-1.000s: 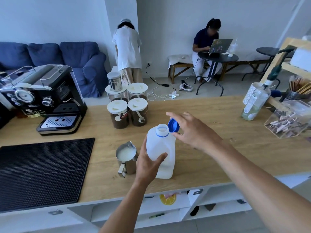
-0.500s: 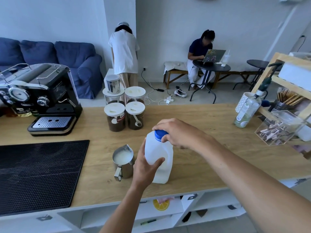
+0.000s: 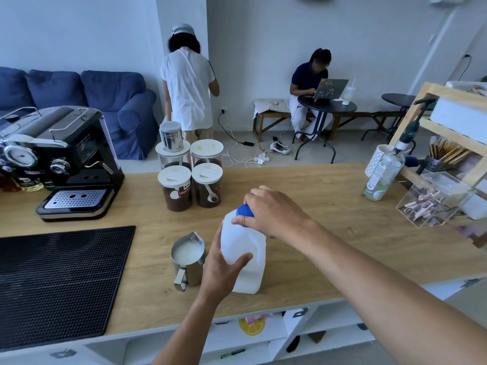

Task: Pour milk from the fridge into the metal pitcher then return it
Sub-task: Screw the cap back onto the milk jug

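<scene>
A white plastic milk jug (image 3: 250, 248) stands upright on the wooden counter (image 3: 316, 206) near its front edge. My left hand (image 3: 224, 270) grips the jug's body from the near side. My right hand (image 3: 271, 212) is closed over the blue cap (image 3: 243, 210), which sits on the jug's neck. Just left of the jug stands the metal pitcher (image 3: 187, 258), with white milk inside and its handle toward me.
A black espresso machine (image 3: 60, 162) is at the back left, a black rubber mat (image 3: 58, 280) in front of it. Several lidded jars (image 3: 189, 180) stand behind the pitcher. A pump bottle (image 3: 382, 177) and wooden rack (image 3: 448, 154) are at the right. Two people are beyond the counter.
My right hand brought the blue cap from beside the open neck down onto the jug and now covers it. The left hand kept its grip; the view shifted slightly.
</scene>
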Demonstrator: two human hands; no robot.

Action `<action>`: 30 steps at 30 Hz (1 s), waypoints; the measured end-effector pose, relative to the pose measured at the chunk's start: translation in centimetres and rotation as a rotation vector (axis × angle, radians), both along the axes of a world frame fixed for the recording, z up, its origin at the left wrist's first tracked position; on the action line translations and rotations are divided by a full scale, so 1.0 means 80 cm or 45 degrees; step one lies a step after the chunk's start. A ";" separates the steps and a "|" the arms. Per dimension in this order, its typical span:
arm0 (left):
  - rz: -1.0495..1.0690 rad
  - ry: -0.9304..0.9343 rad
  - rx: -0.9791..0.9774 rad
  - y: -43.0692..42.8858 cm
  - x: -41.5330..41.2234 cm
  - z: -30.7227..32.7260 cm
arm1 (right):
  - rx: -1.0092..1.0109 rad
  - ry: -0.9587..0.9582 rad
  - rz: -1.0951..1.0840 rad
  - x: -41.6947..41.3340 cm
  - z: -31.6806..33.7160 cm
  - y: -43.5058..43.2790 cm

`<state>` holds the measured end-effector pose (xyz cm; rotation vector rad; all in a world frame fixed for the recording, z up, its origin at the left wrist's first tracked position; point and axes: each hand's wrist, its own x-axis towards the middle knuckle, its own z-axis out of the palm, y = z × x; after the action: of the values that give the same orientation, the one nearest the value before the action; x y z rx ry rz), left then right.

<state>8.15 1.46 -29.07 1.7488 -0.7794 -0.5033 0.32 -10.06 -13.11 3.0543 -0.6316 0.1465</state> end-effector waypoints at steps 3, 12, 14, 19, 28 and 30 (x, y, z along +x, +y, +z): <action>-0.009 0.002 -0.019 0.001 -0.001 0.000 | -0.127 -0.147 -0.087 0.002 -0.015 0.011; -0.007 -0.002 0.005 0.000 0.000 0.001 | 0.072 -0.165 -0.013 -0.015 -0.011 0.000; -0.002 -0.002 0.018 0.000 -0.001 0.003 | 0.092 -0.157 -0.009 -0.018 -0.009 -0.002; -0.005 0.008 0.028 0.003 -0.002 0.004 | -0.143 -0.135 -0.130 -0.007 -0.012 0.009; -0.011 -0.020 0.018 0.002 -0.001 0.007 | 0.383 0.038 0.068 -0.012 0.004 -0.009; -0.007 -0.002 0.010 0.002 -0.001 0.005 | 0.359 0.008 0.058 -0.009 0.003 -0.007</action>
<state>8.03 1.61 -28.67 1.7550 -0.7840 -0.5095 -0.36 -10.62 -12.90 3.3393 -0.6323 0.0521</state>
